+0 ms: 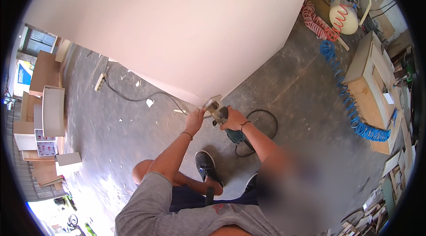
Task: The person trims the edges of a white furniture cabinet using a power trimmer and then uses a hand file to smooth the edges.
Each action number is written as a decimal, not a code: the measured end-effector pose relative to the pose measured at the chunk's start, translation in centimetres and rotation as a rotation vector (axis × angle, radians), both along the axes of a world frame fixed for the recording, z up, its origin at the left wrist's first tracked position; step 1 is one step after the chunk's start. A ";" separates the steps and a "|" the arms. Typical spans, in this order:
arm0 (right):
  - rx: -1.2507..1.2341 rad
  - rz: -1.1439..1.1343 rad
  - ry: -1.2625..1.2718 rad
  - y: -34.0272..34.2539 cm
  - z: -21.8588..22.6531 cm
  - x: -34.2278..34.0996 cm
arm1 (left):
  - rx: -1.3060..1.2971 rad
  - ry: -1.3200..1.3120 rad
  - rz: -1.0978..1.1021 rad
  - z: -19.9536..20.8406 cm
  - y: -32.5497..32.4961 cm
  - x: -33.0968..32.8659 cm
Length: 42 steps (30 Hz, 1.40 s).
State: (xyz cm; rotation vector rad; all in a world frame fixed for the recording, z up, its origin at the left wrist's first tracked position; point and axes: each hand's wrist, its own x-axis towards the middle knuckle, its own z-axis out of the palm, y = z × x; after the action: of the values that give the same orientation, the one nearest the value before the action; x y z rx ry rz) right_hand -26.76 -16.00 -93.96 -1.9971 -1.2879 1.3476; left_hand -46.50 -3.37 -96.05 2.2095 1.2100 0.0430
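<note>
1 power tool (pixel 218 111) sits at the near corner of our white panel (pixel 191 36) — our right hand (pixel 235 119) grips its body, while our left hand (pixel 194 121) bends beside its head — whether gripping, we cannot tell.

Grey short-sleeved shirt (pixel 148 207), red print (pixel 217 207); navy shorts (pixel 188 197); black shoes (pixel 204 164), pale soles (pixel 211 158); dark wrist cords (pixel 188 135)

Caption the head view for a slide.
Right hand grips a corded power tool at the corner of a large pale panel, left hand at the tool's front.
</note>
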 end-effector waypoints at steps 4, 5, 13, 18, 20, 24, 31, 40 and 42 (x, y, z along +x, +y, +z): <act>-0.005 -0.001 0.018 -0.1 -0.7 -0.2 | 0.008 0.028 -0.015 -0.9 0.1 -0.3; -0.001 0.000 0.026 -0.1 -0.7 -0.1 | 0.017 0.030 -0.014 -1.2 0.2 -0.3; -0.033 0.003 0.030 0.1 -3.2 -0.5 | 0.006 0.087 -0.046 -3.2 0.7 -0.7; 0.000 -0.009 0.029 -0.3 -5.2 -0.2 | -0.011 0.085 -0.105 -3.3 0.5 0.1; -0.001 0.014 0.032 0.0 -5.6 -0.3 | -0.035 0.102 -0.068 -3.4 0.7 0.0; -0.006 0.011 0.048 -0.1 -6.2 -0.3 | -0.041 0.115 -0.082 -3.7 0.7 0.1; -0.043 0.017 0.037 -0.1 -7.3 -0.5 | -0.067 0.098 -0.101 -4.8 0.8 -0.3; -0.059 0.001 0.070 -0.1 -8.0 -0.4 | -0.054 0.119 -0.110 -5.6 0.9 -0.1; -0.052 -0.006 0.073 0.0 -8.0 -0.3 | -0.045 0.123 -0.111 -5.9 1.2 -0.2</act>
State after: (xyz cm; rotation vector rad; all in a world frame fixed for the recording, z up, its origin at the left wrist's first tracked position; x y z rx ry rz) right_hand -27.10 -15.97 -101.95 -1.9651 -1.2260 1.4508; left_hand -46.67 -2.21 -101.91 2.2636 1.1395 -0.1656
